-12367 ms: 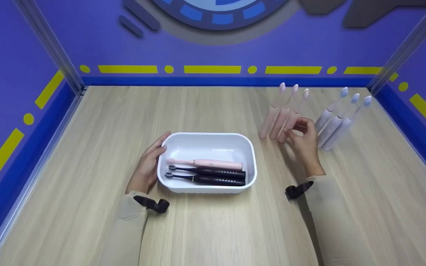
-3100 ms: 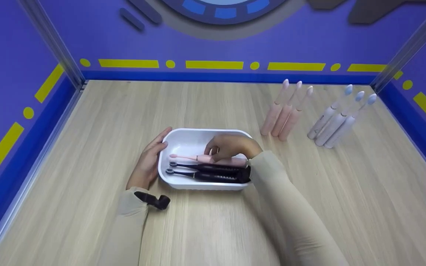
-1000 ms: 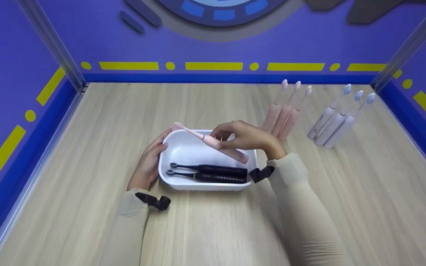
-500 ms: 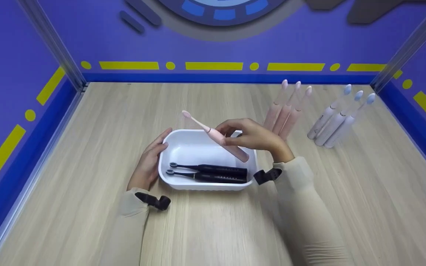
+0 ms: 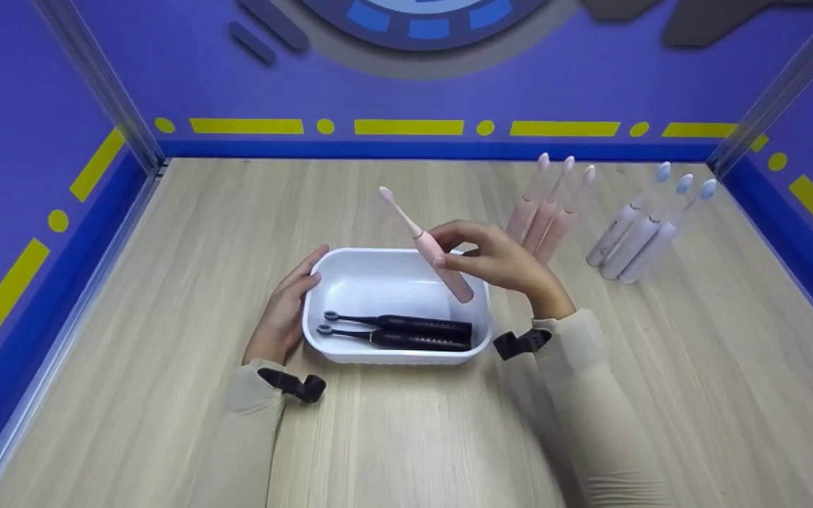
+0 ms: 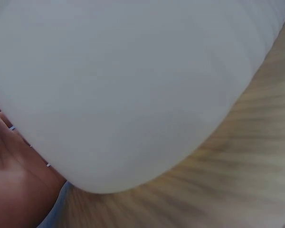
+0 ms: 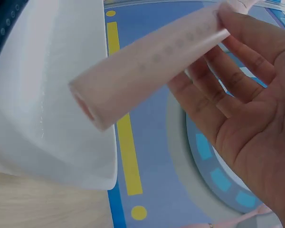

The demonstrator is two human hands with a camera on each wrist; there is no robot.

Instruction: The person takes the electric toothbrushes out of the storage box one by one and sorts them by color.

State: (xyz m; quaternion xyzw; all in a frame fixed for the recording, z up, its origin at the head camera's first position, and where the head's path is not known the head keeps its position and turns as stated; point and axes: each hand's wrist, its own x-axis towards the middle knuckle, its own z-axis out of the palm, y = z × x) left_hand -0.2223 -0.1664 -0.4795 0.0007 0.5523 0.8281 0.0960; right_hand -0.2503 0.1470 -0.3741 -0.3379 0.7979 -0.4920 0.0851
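Between thumb and fingers my right hand (image 5: 502, 261) pinches a pink electric toothbrush (image 5: 442, 264), tilted with its brush head up and to the left. The handle's lower end hangs over the right part of a white plastic tub (image 5: 396, 358). In the right wrist view the toothbrush handle (image 7: 147, 66) shows a row of small marks and its flat base. My left hand (image 5: 283, 310) holds the tub's left end, thumb at the rim. Two black electric toothbrushes (image 5: 424, 325) lie side by side in the tub, heads to the left. The left wrist view is mostly tub wall (image 6: 133, 95).
Three pink toothbrushes (image 5: 542, 222) stand upright on the wooden table (image 5: 392, 437) behind my right hand. Three white ones with bluish heads (image 5: 636, 240) stand farther right. Blue-purple walls (image 5: 406, 99) enclose the back and sides.
The pink toothbrush, lying in the tub about three seconds ago, has been lifted by my right hand. Over the last second it has moved up and right, tilting steeper. My left hand stays put.
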